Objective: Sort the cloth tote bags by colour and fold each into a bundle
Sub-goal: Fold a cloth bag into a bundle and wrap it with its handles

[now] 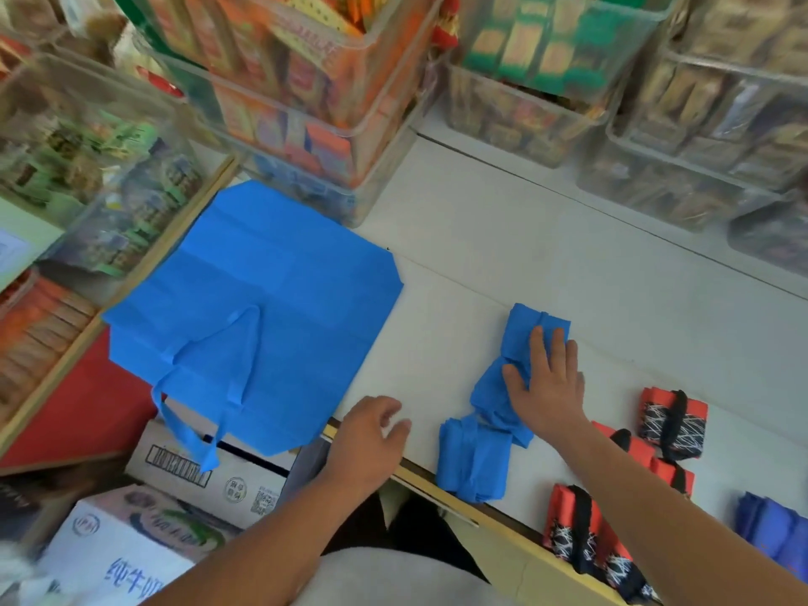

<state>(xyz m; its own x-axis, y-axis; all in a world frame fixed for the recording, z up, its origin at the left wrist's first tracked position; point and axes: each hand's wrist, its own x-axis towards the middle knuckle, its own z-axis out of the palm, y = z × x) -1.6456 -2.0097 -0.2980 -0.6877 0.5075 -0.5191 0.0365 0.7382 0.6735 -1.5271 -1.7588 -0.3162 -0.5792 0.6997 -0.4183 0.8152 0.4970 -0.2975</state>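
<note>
Right hand (546, 382), fingers (537, 343) straight, presses a folded blue bundle (542, 325) onto the white counter (481, 238) (likely keeping it folded). Left hand (371, 439), loosely curled and empty, hovers beside an unfolded blue tote bag (253, 308).

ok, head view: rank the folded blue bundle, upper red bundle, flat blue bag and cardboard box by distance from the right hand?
1. Folded blue bundle: under the right hand, touching.
2. Upper red bundle: just right.
3. Flat blue bag: left.
4. Cardboard box: far lower left.
</note>
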